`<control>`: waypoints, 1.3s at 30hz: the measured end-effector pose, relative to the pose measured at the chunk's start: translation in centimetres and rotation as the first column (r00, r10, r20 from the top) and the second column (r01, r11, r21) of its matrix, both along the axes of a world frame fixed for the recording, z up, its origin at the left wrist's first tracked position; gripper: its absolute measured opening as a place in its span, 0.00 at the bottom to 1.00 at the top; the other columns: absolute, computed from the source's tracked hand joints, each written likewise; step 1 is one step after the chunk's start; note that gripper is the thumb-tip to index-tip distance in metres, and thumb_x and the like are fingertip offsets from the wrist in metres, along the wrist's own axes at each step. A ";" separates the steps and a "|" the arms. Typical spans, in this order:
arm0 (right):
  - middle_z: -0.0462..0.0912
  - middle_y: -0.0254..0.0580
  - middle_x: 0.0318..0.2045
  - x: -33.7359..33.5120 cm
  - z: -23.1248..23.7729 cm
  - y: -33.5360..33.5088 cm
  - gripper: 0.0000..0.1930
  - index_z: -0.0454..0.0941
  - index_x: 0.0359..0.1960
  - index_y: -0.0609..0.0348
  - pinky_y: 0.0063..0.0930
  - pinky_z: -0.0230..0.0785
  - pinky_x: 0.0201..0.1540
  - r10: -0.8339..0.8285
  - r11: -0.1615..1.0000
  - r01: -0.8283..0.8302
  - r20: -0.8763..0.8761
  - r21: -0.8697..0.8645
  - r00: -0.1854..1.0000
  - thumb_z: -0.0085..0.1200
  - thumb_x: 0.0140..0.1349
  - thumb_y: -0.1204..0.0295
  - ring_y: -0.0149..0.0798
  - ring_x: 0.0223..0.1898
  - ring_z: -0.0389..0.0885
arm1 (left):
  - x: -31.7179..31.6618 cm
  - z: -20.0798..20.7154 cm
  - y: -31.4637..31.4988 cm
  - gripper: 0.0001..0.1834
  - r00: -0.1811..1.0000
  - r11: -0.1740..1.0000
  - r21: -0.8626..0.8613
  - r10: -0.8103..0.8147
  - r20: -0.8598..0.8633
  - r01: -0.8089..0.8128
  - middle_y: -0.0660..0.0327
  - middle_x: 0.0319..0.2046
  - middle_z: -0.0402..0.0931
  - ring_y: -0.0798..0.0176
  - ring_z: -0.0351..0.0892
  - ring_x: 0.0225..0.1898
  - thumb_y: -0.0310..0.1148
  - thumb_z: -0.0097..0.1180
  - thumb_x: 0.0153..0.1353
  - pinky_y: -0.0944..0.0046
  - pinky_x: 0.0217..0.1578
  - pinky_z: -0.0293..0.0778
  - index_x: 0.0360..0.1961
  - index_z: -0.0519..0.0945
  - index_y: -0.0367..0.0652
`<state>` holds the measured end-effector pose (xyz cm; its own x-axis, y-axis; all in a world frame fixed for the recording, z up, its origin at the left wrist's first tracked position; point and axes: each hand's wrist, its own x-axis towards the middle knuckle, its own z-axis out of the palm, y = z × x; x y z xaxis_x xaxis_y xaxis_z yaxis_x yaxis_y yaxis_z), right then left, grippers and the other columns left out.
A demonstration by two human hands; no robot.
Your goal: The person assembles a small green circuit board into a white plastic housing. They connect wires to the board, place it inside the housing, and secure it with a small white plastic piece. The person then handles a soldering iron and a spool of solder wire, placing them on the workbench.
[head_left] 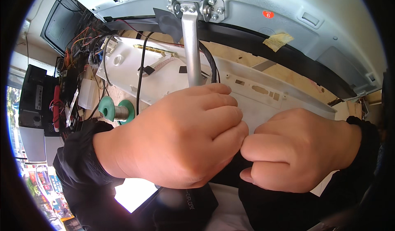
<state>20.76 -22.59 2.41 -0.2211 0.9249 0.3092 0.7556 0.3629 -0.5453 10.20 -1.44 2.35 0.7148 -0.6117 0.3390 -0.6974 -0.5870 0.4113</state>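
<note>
My left hand [177,132] is closed in the middle, its back toward me and its fingers curled under. Just past its knuckles, a metal stand arm [191,46] and a black cable [209,58] run down and out of sight behind it. My right hand [294,148] is a closed fist beside it, with a thumb tip showing low on its left side. The two hands meet or nearly meet at the knuckles. What either one grips, if anything, is hidden. Beneath them lies a white plastic housing panel [288,109] with port cutouts.
At the back, a large pale casing [247,23] carries the stand arm on a bolted hinge [197,9]; masking tape [278,41] sticks to its edge. A green spool of solder wire [119,111] stands left of my left hand. Tangled wires [88,35] and black equipment [35,97] fill the left side.
</note>
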 end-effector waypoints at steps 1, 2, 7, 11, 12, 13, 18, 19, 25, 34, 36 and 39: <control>0.65 0.38 0.22 0.1 -0.1 -0.1 0.20 0.64 0.18 0.58 0.35 0.61 0.14 -0.004 1.000 0.004 -0.007 0.002 1.000 0.70 0.51 0.73 0.40 0.16 0.68 | 0.1 -0.1 0.0 0.11 1.000 1.000 -0.005 -0.009 0.023 0.009 0.47 0.38 0.81 0.40 0.86 0.41 0.21 0.64 0.53 0.42 0.49 0.84 0.38 0.81 0.29; 0.65 0.39 0.22 0.2 -0.3 -0.2 0.20 0.64 0.18 0.58 0.35 0.61 0.14 -0.008 1.000 0.008 -0.015 0.004 1.000 0.70 0.51 0.73 0.40 0.16 0.68 | 0.2 -0.3 0.0 0.11 0.999 1.000 -0.010 -0.016 0.045 0.017 0.46 0.37 0.81 0.39 0.86 0.41 0.21 0.64 0.53 0.41 0.49 0.84 0.38 0.81 0.29; 0.66 0.39 0.22 0.2 -0.8 -0.5 0.20 0.64 0.18 0.58 0.35 0.61 0.15 -0.020 0.999 0.021 -0.053 0.025 0.998 0.70 0.51 0.75 0.41 0.16 0.68 | 0.2 -0.4 -0.2 0.11 0.999 1.000 -0.010 -0.017 0.036 0.018 0.46 0.37 0.81 0.39 0.86 0.40 0.22 0.64 0.53 0.41 0.48 0.84 0.38 0.80 0.28; 0.68 0.39 0.23 0.2 -0.9 -0.7 0.20 0.65 0.18 0.58 0.35 0.62 0.15 -0.005 1.000 0.007 -0.069 0.029 0.998 0.71 0.50 0.76 0.41 0.16 0.69 | -0.2 -0.3 -0.3 0.12 0.999 1.000 0.020 -0.008 0.048 0.007 0.45 0.37 0.81 0.39 0.86 0.40 0.22 0.64 0.53 0.41 0.49 0.84 0.39 0.80 0.28; 0.69 0.40 0.23 0.3 -1.0 -0.7 0.20 0.65 0.18 0.58 0.35 0.62 0.15 0.006 1.000 -0.004 -0.066 0.029 0.998 0.71 0.50 0.77 0.41 0.16 0.70 | -0.3 -0.2 -0.3 0.12 0.999 0.999 0.038 0.003 0.047 -0.005 0.46 0.38 0.82 0.39 0.86 0.40 0.22 0.64 0.54 0.41 0.49 0.84 0.39 0.81 0.28; 0.70 0.40 0.24 0.3 -1.1 -0.9 0.20 0.65 0.19 0.58 0.35 0.63 0.15 -0.006 0.999 0.008 -0.069 0.031 0.998 0.71 0.50 0.78 0.41 0.17 0.70 | -0.1 -0.1 -0.2 0.12 0.998 0.999 0.045 0.003 0.060 -0.006 0.46 0.37 0.82 0.40 0.86 0.41 0.22 0.64 0.54 0.41 0.50 0.84 0.39 0.81 0.29; 0.77 0.42 0.29 0.5 -2.6 -1.4 0.18 0.66 0.20 0.58 0.35 0.66 0.19 -0.063 0.989 0.080 -0.127 0.127 0.990 0.68 0.55 0.79 0.42 0.21 0.75 | 0.2 0.2 -0.6 0.14 0.998 0.997 0.052 0.061 0.030 -0.063 0.49 0.37 0.84 0.43 0.87 0.42 0.26 0.68 0.55 0.42 0.54 0.82 0.41 0.82 0.32; 0.78 0.43 0.31 0.5 -2.9 -1.4 0.17 0.67 0.20 0.58 0.35 0.67 0.21 -0.072 0.984 0.095 -0.151 0.151 0.986 0.66 0.57 0.78 0.42 0.22 0.76 | 0.3 0.0 -0.4 0.14 0.998 0.997 0.022 0.068 0.010 -0.068 0.49 0.37 0.84 0.43 0.87 0.42 0.26 0.69 0.55 0.42 0.54 0.81 0.42 0.83 0.32; 0.81 0.50 0.40 1.0 -3.3 -3.1 0.13 0.66 0.21 0.59 0.29 0.66 0.29 -0.252 0.905 0.303 -0.195 0.299 0.948 0.58 0.58 0.78 0.37 0.27 0.70 | 0.0 0.2 1.0 0.60 0.960 0.997 -0.061 0.033 -0.277 -0.051 0.50 0.64 0.76 0.44 0.70 0.69 0.47 0.86 0.33 0.36 0.73 0.56 0.69 0.72 0.36; 0.80 0.44 0.34 0.2 -3.5 -4.0 0.09 0.80 0.33 0.63 0.34 0.70 0.36 -0.591 0.803 0.556 0.167 0.216 0.789 0.68 0.52 0.79 0.43 0.34 0.77 | 0.5 -1.3 1.7 0.47 0.993 0.992 0.123 0.027 -0.116 -0.013 0.50 0.59 0.79 0.46 0.77 0.65 0.38 0.82 0.41 0.34 0.74 0.55 0.65 0.76 0.40; 0.80 0.43 0.34 -0.5 -2.9 -3.6 0.14 0.83 0.37 0.63 0.40 0.71 0.41 -0.572 0.817 0.518 0.246 0.252 0.783 0.72 0.48 0.76 0.45 0.36 0.78 | 0.7 -1.4 1.4 0.46 0.996 0.994 0.107 0.013 -0.092 -0.004 0.50 0.58 0.79 0.46 0.77 0.64 0.37 0.82 0.41 0.34 0.74 0.55 0.65 0.77 0.40; 0.80 0.42 0.34 -1.1 -2.7 -3.1 0.19 0.85 0.39 0.64 0.45 0.72 0.48 -0.593 0.800 0.475 0.361 0.367 0.720 0.75 0.44 0.72 0.46 0.38 0.78 | 0.8 -1.6 1.1 0.46 0.998 0.994 0.102 0.041 -0.056 -0.035 0.52 0.56 0.80 0.46 0.78 0.62 0.38 0.83 0.39 0.34 0.74 0.55 0.63 0.77 0.40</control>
<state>19.71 -25.74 -0.33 0.1237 0.8424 0.5245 0.9923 -0.1074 -0.0616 11.03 -0.33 0.77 0.7549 -0.6127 0.2340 -0.6504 -0.6533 0.3875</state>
